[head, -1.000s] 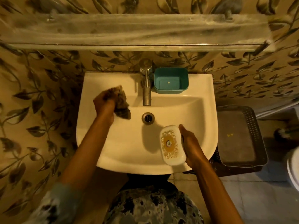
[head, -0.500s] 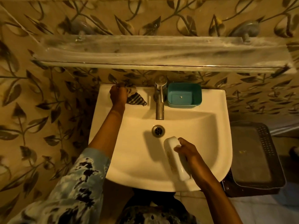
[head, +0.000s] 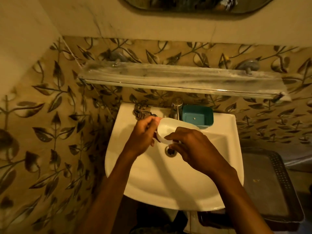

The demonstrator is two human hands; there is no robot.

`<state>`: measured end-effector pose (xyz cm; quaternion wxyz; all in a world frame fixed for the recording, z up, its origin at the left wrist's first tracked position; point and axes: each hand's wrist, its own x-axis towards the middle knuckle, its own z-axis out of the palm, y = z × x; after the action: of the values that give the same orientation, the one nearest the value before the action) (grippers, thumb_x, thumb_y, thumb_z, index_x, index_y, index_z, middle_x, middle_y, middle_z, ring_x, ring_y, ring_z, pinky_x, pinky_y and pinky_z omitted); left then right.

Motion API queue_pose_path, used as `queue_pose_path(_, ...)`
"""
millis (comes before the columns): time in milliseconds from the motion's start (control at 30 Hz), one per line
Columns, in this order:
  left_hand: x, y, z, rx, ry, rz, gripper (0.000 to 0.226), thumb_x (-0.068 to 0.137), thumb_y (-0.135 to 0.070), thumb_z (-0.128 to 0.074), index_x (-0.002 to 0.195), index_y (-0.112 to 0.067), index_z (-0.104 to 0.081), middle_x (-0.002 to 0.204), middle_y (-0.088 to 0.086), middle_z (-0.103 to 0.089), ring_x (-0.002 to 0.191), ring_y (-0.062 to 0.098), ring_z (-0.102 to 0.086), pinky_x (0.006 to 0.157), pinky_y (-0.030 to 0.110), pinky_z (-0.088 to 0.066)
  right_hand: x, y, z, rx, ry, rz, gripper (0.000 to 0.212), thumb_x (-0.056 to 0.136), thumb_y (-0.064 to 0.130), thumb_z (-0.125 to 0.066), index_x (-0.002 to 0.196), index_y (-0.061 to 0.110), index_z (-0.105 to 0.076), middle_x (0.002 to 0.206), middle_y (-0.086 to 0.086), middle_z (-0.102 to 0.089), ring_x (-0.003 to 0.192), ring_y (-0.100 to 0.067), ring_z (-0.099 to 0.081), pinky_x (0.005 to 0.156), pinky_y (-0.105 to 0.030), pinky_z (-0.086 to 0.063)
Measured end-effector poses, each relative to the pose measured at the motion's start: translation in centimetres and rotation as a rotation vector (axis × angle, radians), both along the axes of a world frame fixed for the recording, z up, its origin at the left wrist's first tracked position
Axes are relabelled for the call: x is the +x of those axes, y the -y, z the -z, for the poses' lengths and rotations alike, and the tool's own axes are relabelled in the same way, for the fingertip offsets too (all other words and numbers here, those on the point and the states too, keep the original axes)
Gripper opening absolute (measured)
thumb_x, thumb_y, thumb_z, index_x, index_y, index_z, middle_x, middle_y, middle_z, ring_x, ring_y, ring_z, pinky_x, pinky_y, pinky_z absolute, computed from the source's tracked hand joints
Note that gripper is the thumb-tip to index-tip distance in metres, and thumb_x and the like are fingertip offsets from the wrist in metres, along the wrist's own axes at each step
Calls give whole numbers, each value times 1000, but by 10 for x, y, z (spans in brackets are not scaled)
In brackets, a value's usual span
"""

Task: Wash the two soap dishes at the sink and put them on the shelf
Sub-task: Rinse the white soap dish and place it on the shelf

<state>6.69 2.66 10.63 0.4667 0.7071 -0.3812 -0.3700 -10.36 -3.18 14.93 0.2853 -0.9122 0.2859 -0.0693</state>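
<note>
Both hands grip the white dish (head: 166, 130) over the sink (head: 152, 183): left hand (head: 143, 134) at its near-left end, right hand (head: 192, 146) on its right side. Hollow faces up; long axis runs near-left to far-right. Teal dish (head: 197, 116) sits beyond the right hand, below the shelf (head: 177, 76).

i'm looking down into a small bathroom under dim, warm yellow light. leaf-patterned wall tiles (head: 55, 125) fill the left and middle of the frame, with plain pale wall (head: 118, 19) above them. a mirror's lower edge (head: 194, 5) shows at top centre. a dark perforated tray (head: 268, 186) sits at the lower right.
</note>
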Motion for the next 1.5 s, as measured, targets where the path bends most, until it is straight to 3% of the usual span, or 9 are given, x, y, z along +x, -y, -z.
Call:
queue_pose_path(167,-1,-20,-52,-214,-25,8,39,85,-37,-62,122,-27,-55,98,-7,-67,72,4,-69,46,12,-46,13,-1,-46,-102,35,-111,34,92,22,-60,125,27,-62,119,2,-64,106,-15,-59,84,-21,-47)
queue_pose_path(300,17,-15,-91,-334,-56,99,53,77,-35,-74,124,-41,-51,118,-7,-65,100,7,-68,61,16,-54,24,13,-86,-215,129,-157,23,90,20,-63,112,20,-70,101,-1,-67,86,-12,-59,71,-27,-50)
queue_pose_path(433,34,9,-115,-392,-74,6,53,82,-21,-73,131,-24,-53,115,8,-66,90,19,-70,60,27,-59,47,40,-104,-297,290,-87,20,82,16,-72,102,17,-72,90,1,-69,73,-4,-51,64,-17,-39)
queue_pose_path(667,67,57,-127,-343,-237,-74,49,87,-14,-67,133,-10,-53,122,16,-61,94,22,-67,64,22,-60,72,84,-95,-430,443,181,31,75,26,-79,103,17,-69,118,-7,-58,112,-21,-49,91,-36,-42)
queue_pose_path(833,86,81,-122,-248,-252,-114,46,88,-11,-66,131,-2,-51,120,15,-56,92,23,-64,62,22,-61,75,111,-76,-183,454,395,35,70,24,-83,100,14,-69,120,-12,-57,115,-27,-53,95,-40,-49)
queue_pose_path(1000,91,95,-115,-187,-59,-83,49,87,-11,-67,132,-1,-50,100,3,-61,79,14,-64,52,14,-56,85,113,-61,-116,503,449,23,74,18,-80,93,7,-72,96,-12,-71,83,-22,-68,70,-29,-57)
queue_pose_path(1200,102,99,-99,-117,412,-280,27,82,-21,-73,100,-1,-71,94,16,-72,79,20,-62,65,28,-48,106,106,-47,-32,481,469,23,79,12,-74,100,4,-71,102,-14,-72,82,-14,-67,53,-5,-46)
queue_pose_path(1367,108,92,-97,-93,427,-329,40,81,-20,-74,116,-4,-64,111,16,-69,101,29,-65,88,42,-54,119,104,-43,-31,477,433,22,81,9,-72,102,2,-70,99,-15,-72,67,2,-57,52,3,-42)
queue_pose_path(1500,113,92,-97,-45,499,-340,40,83,-22,-72,117,-3,-63,115,18,-65,106,31,-61,91,41,-52,128,104,-40,-31,456,425,21,84,11,-70,103,5,-69,103,-13,-72,78,-6,-63,51,-5,-45)
